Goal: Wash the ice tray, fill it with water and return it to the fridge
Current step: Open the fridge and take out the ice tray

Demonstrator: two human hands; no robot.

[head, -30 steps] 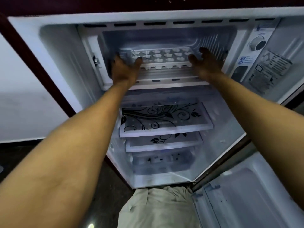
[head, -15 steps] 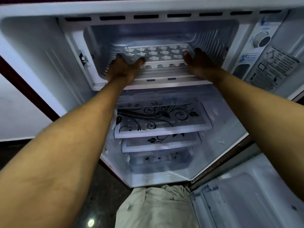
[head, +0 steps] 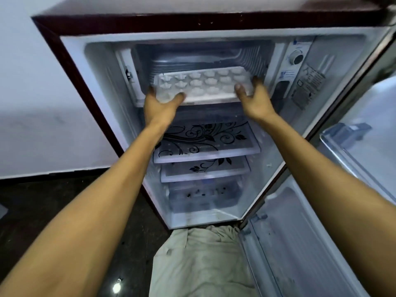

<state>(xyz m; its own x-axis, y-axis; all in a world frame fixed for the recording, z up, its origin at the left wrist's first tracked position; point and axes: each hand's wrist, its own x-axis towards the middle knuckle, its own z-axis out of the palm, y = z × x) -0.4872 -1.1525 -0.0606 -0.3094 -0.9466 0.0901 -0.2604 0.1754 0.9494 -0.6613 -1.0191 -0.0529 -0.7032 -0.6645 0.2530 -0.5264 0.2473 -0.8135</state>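
Two hands grip one white ice tray [head: 202, 85] by its short ends — the left hand [head: 159, 105] with thumb curled over the near left corner, the right hand [head: 255, 97] with thumb on top and fingers curled round the right edge. It sits between them, tilted slightly, at the mouth of the freezer compartment [head: 205, 58] at the top of the open fridge [head: 90, 67]. Below lie two floral-patterned shelves [head: 205, 144] — and one door [head: 321, 232] hangs open at right.
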